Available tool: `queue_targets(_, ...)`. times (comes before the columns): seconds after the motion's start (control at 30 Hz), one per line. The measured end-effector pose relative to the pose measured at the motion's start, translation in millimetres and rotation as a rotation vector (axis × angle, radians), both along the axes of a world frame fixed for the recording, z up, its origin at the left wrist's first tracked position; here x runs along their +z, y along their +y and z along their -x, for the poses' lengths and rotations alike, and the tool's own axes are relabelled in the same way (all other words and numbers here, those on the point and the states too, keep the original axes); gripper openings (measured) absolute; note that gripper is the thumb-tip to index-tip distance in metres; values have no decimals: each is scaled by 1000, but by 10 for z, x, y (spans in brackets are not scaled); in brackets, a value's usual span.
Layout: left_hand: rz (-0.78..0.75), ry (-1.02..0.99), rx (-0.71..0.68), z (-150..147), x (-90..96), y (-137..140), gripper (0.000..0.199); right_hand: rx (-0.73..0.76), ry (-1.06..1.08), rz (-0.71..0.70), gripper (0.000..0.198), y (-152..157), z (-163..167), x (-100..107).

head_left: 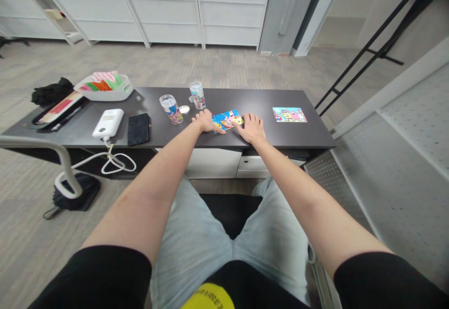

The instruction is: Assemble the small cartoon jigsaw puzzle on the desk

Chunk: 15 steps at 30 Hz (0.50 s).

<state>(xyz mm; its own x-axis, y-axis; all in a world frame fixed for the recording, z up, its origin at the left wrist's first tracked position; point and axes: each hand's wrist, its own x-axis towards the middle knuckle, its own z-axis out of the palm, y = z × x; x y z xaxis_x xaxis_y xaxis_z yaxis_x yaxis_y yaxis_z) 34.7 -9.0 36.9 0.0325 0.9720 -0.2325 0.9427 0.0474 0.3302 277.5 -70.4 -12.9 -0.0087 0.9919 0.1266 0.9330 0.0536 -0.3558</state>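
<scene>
A bright blue cartoon picture, perhaps a jigsaw (227,119), lies flat on the dark tabletop between my hands. My left hand (206,122) rests at its left edge, fingers spread, with the thumb along the near left corner. At the right edge lies my right hand (253,128), palm down and fingers stretched out, its thumb touching the picture's side. Just beyond my left hand stand two clear cylinders with cartoon prints, one nearer container (171,110) and one farther container (198,96). Between them is a round pale lid (184,109); another round lid is partly hidden behind the farther one.
A second cartoon picture (289,114) lies at the table's right. Leftward are a black phone (138,129), a white power bank (108,123) with a looped cable (117,163), a white basket (107,94) of colourful packets, and a black tray (58,111). A metal tube frame (66,164) stands front left.
</scene>
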Motion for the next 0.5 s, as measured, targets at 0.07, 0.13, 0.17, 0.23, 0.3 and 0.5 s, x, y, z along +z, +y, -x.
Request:
queue_targets(0.07,25,-6,-10,9,20,42,157,-3,0,0,67,-2,4,5)
queue_targets(0.13,39,-18,-17,6,33,91,152,-3,0,0,67,-3,7,9)
queue_targets(0.17,38,-26,-19,0,34,114,148,-3,0,-1,67,-3,8,9)
queue_targets(0.23,31,-50,-26,-16,29,149,135,-2,0,-2,68,-3,10,9)
queue_targets(0.3,23,-87,-39,-29,14,167,116,-3,-2,-2,68,-2,12,6)
queue_targets(0.5,2,-214,-65,-30,-27,180,76,-7,-7,-3,69,6,14,-5)
